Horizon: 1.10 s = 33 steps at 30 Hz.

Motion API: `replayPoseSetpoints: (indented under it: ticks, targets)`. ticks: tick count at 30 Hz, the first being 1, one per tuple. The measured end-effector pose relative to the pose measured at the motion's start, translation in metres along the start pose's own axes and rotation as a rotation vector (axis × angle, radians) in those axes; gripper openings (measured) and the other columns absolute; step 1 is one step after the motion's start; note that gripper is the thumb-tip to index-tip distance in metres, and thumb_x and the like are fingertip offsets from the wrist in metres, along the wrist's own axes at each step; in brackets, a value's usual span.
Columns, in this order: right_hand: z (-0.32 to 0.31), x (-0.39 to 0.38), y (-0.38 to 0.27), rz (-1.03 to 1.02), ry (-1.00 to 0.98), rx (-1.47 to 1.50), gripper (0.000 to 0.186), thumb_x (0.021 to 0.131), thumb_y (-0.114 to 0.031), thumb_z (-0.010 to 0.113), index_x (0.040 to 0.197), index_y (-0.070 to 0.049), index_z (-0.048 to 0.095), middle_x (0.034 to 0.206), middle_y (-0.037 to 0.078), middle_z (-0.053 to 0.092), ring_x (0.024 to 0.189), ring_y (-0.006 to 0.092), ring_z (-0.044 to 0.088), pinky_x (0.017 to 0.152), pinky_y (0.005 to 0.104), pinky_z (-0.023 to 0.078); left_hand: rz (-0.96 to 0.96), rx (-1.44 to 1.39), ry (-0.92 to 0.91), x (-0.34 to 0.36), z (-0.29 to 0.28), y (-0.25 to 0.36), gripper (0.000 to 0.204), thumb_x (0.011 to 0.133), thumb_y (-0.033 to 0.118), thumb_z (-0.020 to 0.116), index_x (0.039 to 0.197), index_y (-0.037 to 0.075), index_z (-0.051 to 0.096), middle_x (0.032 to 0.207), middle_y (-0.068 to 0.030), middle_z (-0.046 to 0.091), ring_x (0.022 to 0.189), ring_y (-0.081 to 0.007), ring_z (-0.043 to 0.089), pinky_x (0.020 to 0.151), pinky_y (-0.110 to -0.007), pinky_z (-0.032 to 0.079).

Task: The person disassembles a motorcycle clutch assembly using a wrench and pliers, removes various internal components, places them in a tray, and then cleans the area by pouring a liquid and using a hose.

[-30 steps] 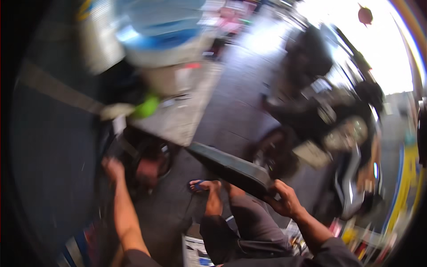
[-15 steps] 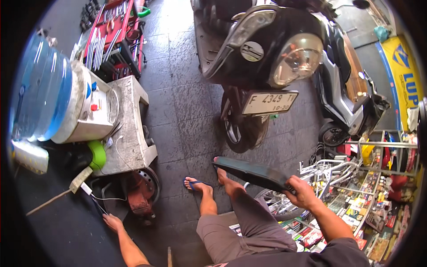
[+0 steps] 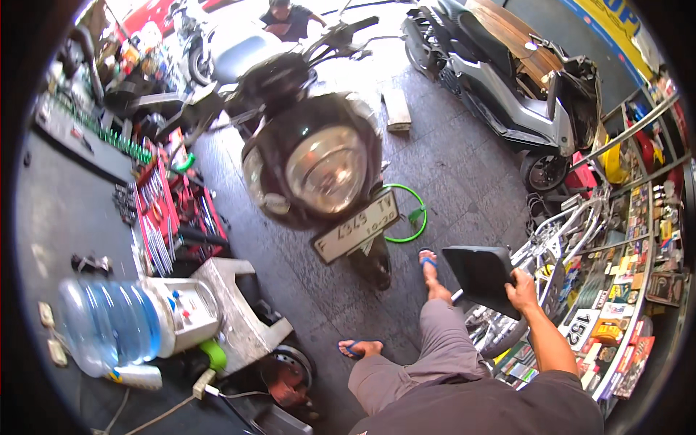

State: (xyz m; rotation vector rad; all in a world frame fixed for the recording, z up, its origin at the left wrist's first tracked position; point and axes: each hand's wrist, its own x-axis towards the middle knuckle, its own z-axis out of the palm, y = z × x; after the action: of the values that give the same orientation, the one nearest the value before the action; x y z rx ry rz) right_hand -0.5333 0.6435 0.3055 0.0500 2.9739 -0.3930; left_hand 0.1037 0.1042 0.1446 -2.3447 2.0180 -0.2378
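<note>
My right hand [image 3: 520, 290] is closed on a dark, flat, rectangular tray or panel [image 3: 475, 272], held beside the chromed metal parts [image 3: 551, 232] and glass display case full of small packages [image 3: 609, 319] at the right. My left hand is out of view. Ahead of me stands a black scooter, its round headlamp [image 3: 326, 174] facing me, with a green ring [image 3: 407, 237] on the floor beside its front wheel.
At left are a red tool cart [image 3: 156, 214], water jug [image 3: 109, 322] and scuffed stand [image 3: 268, 330] with cables below. A silver-black scooter [image 3: 515, 109] is parked at upper right, a block [image 3: 397, 112] lies on the floor, and a person [image 3: 286, 22] is at the back.
My view has swung up and forward, bringing the person at the back into sight. My left hand has left the view. The panel in my right hand is tilted more upright; my feet have moved.
</note>
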Motion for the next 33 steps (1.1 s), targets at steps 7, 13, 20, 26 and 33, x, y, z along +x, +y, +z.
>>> replayPoseSetpoints:
  ticks: [7, 13, 20, 26, 33]
  targets:
    - [0.032, 0.196, 0.140, 0.008, 0.150, 0.252, 0.023, 0.074, -0.009, 0.072, 0.086, 0.000, 0.054, 0.074, 0.015, 0.057, 0.068, 0.0299, 0.058, 0.066, 0.0416, 0.048, -0.110, 0.277, 0.501, -0.130, -0.034, 0.096, 0.043, 0.095, 0.036, 0.058, 0.120, 0.001, 0.062, 0.101, -0.0197, 0.068, 0.079, -0.0364, 0.067, 0.074, -0.051, 0.055]
    - [-0.059, 0.365, 0.144, -0.063, 0.046, 0.327, 0.023, 0.075, -0.006, 0.073, 0.085, -0.001, 0.053, 0.076, 0.014, 0.055, 0.068, 0.0316, 0.056, 0.067, 0.0420, 0.047, -0.169, 0.297, -0.456, -0.264, -0.205, 0.346, 0.040, 0.087, 0.014, 0.067, 0.123, 0.005, 0.052, 0.121, -0.0226, 0.064, 0.110, -0.0418, 0.065, 0.093, -0.049, 0.055]
    - [-0.114, 0.557, 0.081, -0.189, 0.063, 0.424, 0.023, 0.076, -0.008, 0.074, 0.086, 0.001, 0.055, 0.075, 0.013, 0.057, 0.066, 0.0277, 0.056, 0.064, 0.0397, 0.047, 0.145, 0.435, -0.928, -0.388, -0.255, 0.546, 0.039, 0.089, 0.015, 0.062, 0.126, 0.006, 0.058, 0.126, -0.0195, 0.065, 0.120, -0.0383, 0.062, 0.099, -0.046, 0.052]
    - [-0.122, 0.703, 0.006, -0.263, 0.060, 0.467, 0.024, 0.078, -0.011, 0.075, 0.090, 0.001, 0.058, 0.078, 0.014, 0.062, 0.070, 0.0286, 0.061, 0.068, 0.0395, 0.050, 0.163, 0.395, -1.150, -0.458, -0.221, 0.679, 0.039, 0.089, 0.019, 0.061, 0.127, 0.008, 0.063, 0.131, -0.0177, 0.063, 0.123, -0.0366, 0.060, 0.101, -0.045, 0.051]
    - [-0.113, 0.883, -0.081, -0.406, 0.037, 0.420, 0.024, 0.077, -0.011, 0.075, 0.090, 0.002, 0.060, 0.082, 0.017, 0.064, 0.076, 0.0313, 0.063, 0.072, 0.0404, 0.050, 0.094, 0.288, -1.295, -0.498, -0.087, 0.777, 0.046, 0.086, 0.033, 0.065, 0.124, 0.007, 0.068, 0.133, -0.0196, 0.062, 0.126, -0.0370, 0.058, 0.104, -0.047, 0.048]
